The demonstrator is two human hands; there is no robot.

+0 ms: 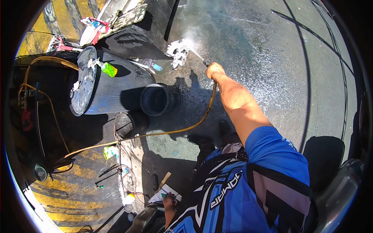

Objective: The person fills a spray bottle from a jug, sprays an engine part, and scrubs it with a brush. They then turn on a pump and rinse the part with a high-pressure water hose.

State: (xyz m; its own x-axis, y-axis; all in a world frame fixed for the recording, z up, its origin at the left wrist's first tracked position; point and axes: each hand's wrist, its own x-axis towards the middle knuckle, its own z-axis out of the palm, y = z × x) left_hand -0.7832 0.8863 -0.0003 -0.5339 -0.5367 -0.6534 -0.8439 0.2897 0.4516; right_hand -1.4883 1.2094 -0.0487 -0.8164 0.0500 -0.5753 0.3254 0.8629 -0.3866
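My right hand (pixel 215 70) is closed around the spray nozzle (pixel 206 62) of a yellow-brown hose (pixel 211 97), at the end of my outstretched arm. A jet of water runs from the nozzle to a pale, block-like part with several holes (pixel 178 53), which lies on the wet ground. Mist rises around this part, and its exact kind is hard to make out. My left hand (pixel 169 202) is low beside my body, in shadow, near a white sheet (pixel 165 191) and a wooden strip (pixel 164 181). Its fingers are too dark to read.
A large dark drum (pixel 116 87) lies on its side, with a black bucket (pixel 154 99) and a smaller dark container (pixel 124 125) near it. A green spray bottle (pixel 109 69) is at the drum. The hose crosses low over the ground. A grimy block (pixel 136 37) bears tools and rags.
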